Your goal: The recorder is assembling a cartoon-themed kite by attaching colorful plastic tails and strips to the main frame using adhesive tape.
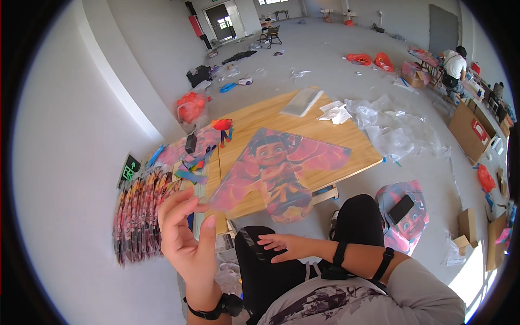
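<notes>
A kite printed with a cartoon figure and pink-red wings lies spread on the wooden table, its lower end hanging past the near edge. My left hand is raised at the table's near left corner, close to the kite's left wing tip. Its fingers are bent and the thumb stands apart, with nothing visible between them. Over my lap, my right hand has its fingers stretched out and holds nothing. Beside its fingertips, a dark glossy strip lies on my left thigh; its kind is unclear.
Packed kites hang in a row at the left by the wall. Coloured ribbons and a black box sit at the table's left. Clear plastic sleeves lie at its far edge. On my right, a phone rests on a printed seat.
</notes>
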`<state>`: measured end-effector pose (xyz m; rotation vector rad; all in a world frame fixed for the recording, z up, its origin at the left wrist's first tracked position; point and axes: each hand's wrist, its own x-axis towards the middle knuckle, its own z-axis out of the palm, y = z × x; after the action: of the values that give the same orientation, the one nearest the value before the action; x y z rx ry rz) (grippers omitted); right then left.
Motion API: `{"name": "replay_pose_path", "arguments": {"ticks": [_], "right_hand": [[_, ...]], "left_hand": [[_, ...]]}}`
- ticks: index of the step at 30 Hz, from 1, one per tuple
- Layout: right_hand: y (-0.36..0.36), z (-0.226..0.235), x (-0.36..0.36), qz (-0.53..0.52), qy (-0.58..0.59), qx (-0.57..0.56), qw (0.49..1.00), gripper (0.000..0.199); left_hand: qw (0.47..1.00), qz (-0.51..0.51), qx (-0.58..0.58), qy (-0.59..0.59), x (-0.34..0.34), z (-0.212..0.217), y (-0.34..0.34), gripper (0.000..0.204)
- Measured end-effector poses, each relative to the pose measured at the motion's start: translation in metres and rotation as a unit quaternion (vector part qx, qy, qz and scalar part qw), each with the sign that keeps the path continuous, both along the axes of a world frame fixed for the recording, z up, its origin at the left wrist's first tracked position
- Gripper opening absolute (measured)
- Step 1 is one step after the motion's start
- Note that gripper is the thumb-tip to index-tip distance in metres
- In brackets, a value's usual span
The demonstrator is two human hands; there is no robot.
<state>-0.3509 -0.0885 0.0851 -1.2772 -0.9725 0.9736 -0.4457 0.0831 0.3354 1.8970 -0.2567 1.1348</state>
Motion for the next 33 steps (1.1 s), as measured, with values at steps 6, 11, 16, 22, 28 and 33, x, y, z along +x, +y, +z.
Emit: {"name": "replay_pose_path", "arguments": {"ticks": [6,11,16,22,28,33], "right_hand": [[0.003,-0.002,-0.007,0.038,0.057,0.004,0.998,0.067],[-0.016,-0.006,-0.002,0.019,0.093,-0.017,0.995,0.031],[-0.049,-0.008,0.002,-0.04,0.106,-0.015,0.993,0.018],[-0.085,-0.005,0.005,-0.113,0.074,-0.045,0.99,0.014],[-0.115,0.006,0.008,-0.237,0.035,-0.07,0.968,0.015],[-0.141,0.013,0.016,-0.318,0.099,-0.084,0.939,0.014]], "left_hand": [[1.0,0.014,0.008,-0.001,-0.004,-0.001,0.003,0.039],[0.999,0.029,0.005,-0.016,-0.002,-0.002,0.014,0.039],[0.998,0.054,-0.027,-0.01,-0.001,-0.005,0.023,0.035],[0.991,0.09,-0.099,0.005,0.01,-0.021,0.033,0.018],[0.987,0.096,-0.128,0.012,0.036,-0.03,0.027,0.015],[0.983,0.07,-0.17,0.022,0.075,-0.035,0.017,0.018]]}}
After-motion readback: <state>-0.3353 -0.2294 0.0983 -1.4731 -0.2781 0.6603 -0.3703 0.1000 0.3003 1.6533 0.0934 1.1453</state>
